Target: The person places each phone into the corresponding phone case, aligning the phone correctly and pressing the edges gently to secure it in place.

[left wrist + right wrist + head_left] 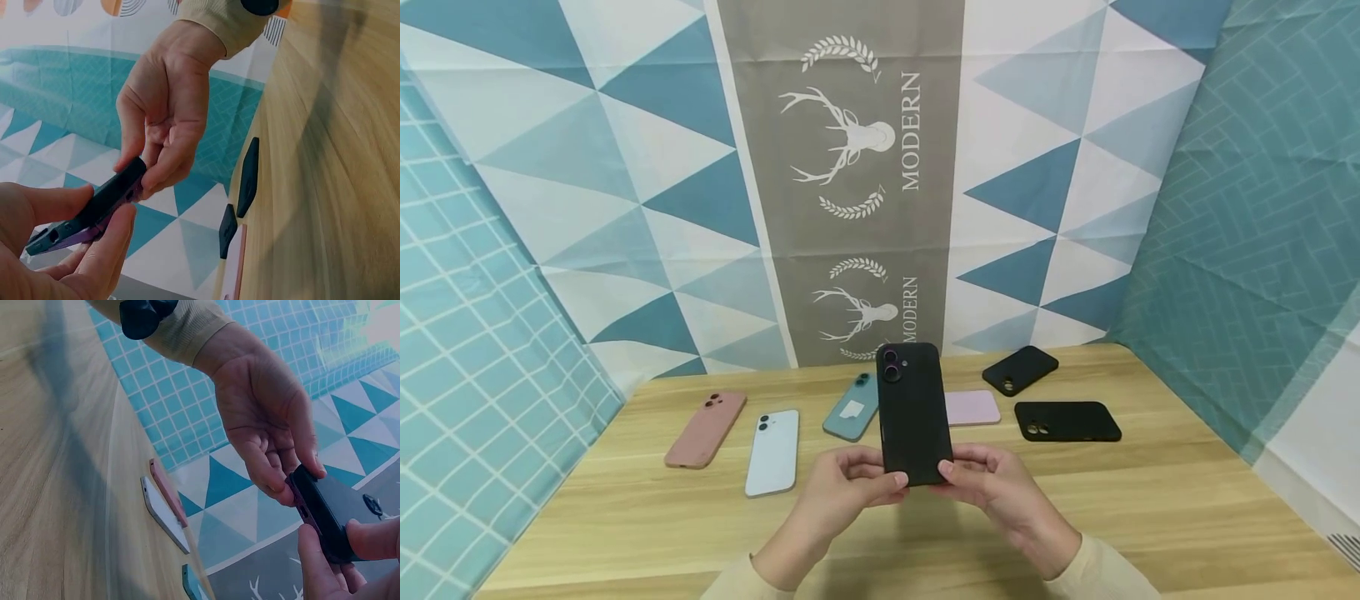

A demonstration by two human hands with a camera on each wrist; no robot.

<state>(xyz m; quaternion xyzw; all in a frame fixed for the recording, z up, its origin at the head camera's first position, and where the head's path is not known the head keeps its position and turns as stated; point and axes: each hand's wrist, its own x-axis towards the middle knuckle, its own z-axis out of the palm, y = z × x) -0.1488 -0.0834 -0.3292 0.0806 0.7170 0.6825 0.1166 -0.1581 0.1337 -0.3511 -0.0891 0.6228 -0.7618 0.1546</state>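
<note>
Above the table in the head view, a black phone case stands nearly upright, its back and camera cutout facing me. A purple phone shows along the case's inner side in the left wrist view, and its purple edge appears in the right wrist view too. My left hand pinches the lower left corner, thumb on the case's back and fingers on the far side. At the lower right corner, my right hand pinches it the same way. The screen side is hidden from the head view.
On the wooden table lie a pink phone, a white phone and a teal phone at left and middle. A lilac phone is partly behind the case. Two black cases lie at right. Patterned cloth hangs behind.
</note>
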